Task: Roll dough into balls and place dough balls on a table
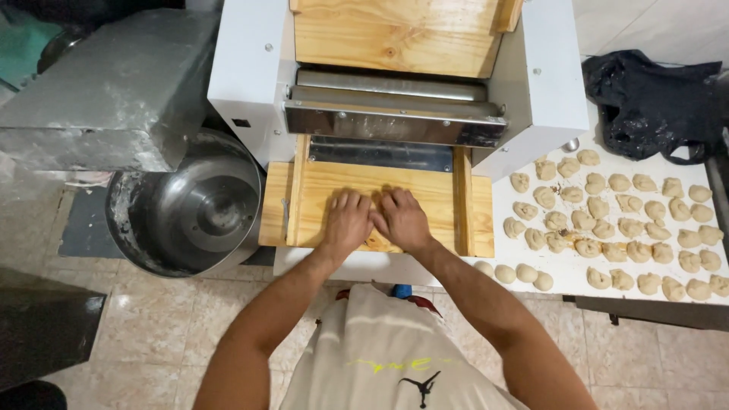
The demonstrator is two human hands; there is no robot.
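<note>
My left hand (346, 220) and my right hand (402, 219) lie side by side, palms down, on the wooden tray (319, 190) at the front of a white dough roller machine (243, 76). The fingers are curled over something on the wood. A small piece of dough (377, 243) shows under the hands, mostly hidden. Above the hands sit the machine's steel rollers (391, 95) and a sloped wooden board (395, 34).
Several shaped dough pieces (619, 228) lie in rows on the white table (577, 266) to the right. A black plastic bag (653, 102) sits at its far end. A large steel bowl (194, 205) stands on the floor at left, beside a grey metal housing (106, 83).
</note>
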